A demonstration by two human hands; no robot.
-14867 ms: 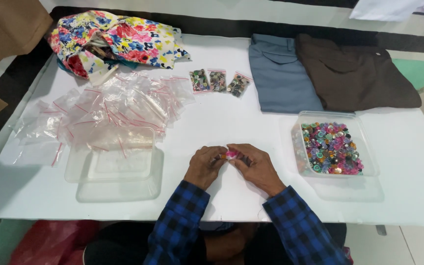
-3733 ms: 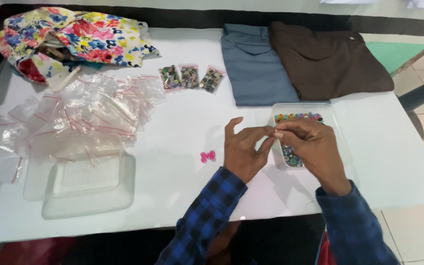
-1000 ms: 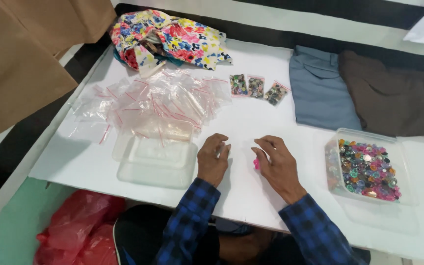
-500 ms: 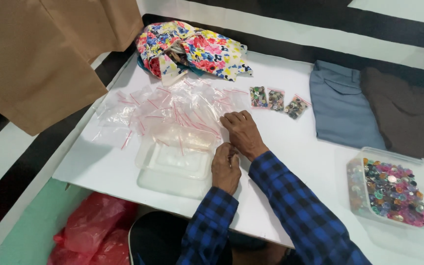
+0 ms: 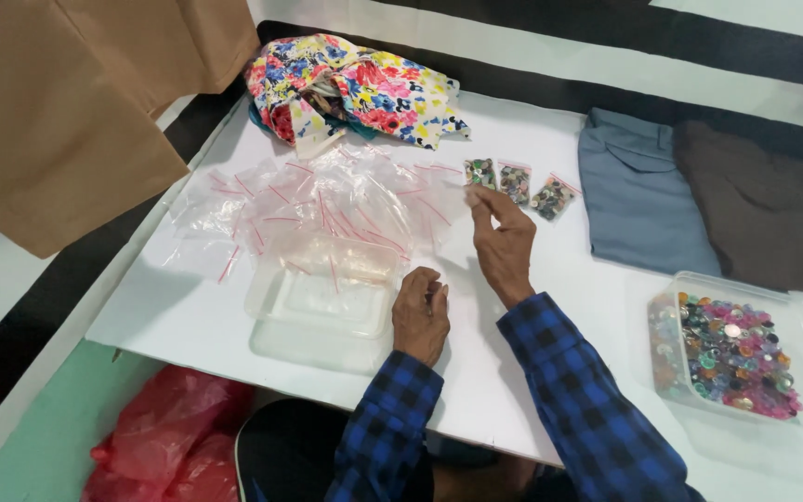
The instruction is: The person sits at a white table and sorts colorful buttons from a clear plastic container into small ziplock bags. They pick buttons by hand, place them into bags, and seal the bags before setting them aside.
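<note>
My right hand (image 5: 504, 244) is lifted over the table, its fingertips pinched on the edge of a small clear zip bag (image 5: 437, 221) at the right side of a pile of clear zip bags (image 5: 309, 209). My left hand (image 5: 420, 314) rests on the white table (image 5: 178, 307) with the fingers curled in, beside an empty clear plastic container (image 5: 322, 297). What the curled fingers enclose is hidden. Three small filled bags (image 5: 518, 184) lie just beyond my right hand.
A clear tub of colourful beads (image 5: 731, 353) stands at the right. Folded blue cloth (image 5: 638, 195) and brown cloth (image 5: 769, 200) lie at the back right, a floral cloth (image 5: 355, 88) at the back. A red plastic bag (image 5: 164, 432) sits below the table's front edge.
My right hand reached from near the table's front to the bag pile and has drawn back to the right with a bag's edge pinched. My left hand stayed by the empty container.
</note>
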